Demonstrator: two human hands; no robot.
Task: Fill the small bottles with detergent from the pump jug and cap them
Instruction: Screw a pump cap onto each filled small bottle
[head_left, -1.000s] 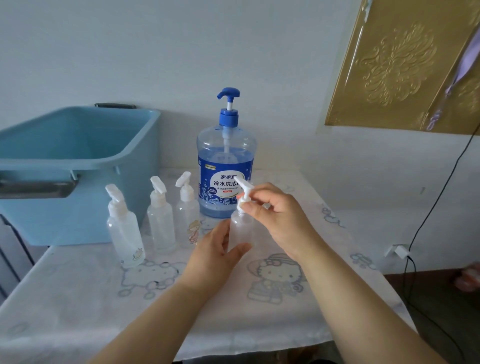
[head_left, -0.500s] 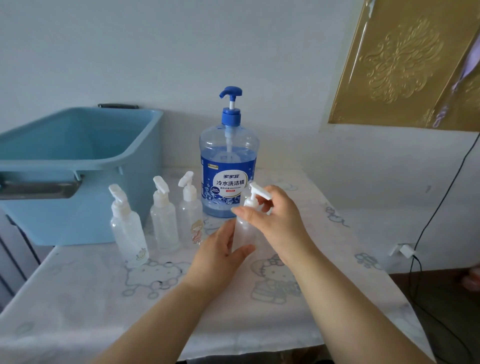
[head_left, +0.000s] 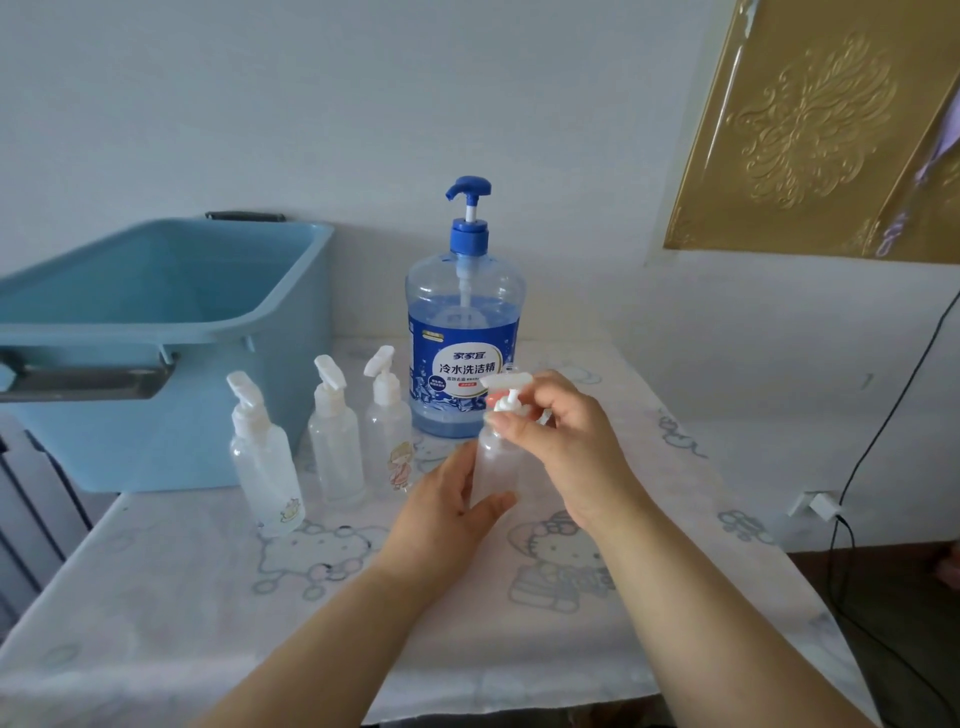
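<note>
Uncapping appears to be under way: the left hand (head_left: 447, 512) is gripping the bottle (head_left: 496, 470) around its body, upright on the table (head_left: 156, 597) just in front of the jug (head_left: 465, 358), while the right hand (head_left: 563, 447) is pinching the collar of the pump cap (head_left: 506, 383).

Recommended technique: the left hand is bracing the body rigid, the right is turning the collar only, not the nozzle. Lift straight up, as the dip tube may be catching the neck. Three more bottles (head_left: 335, 441) are standing capped at left.

Three clear small bottles (head_left: 335, 447) and a fourth bottle (head_left: 496, 462) stand upright near the blue pump jug (head_left: 462, 338).
</note>
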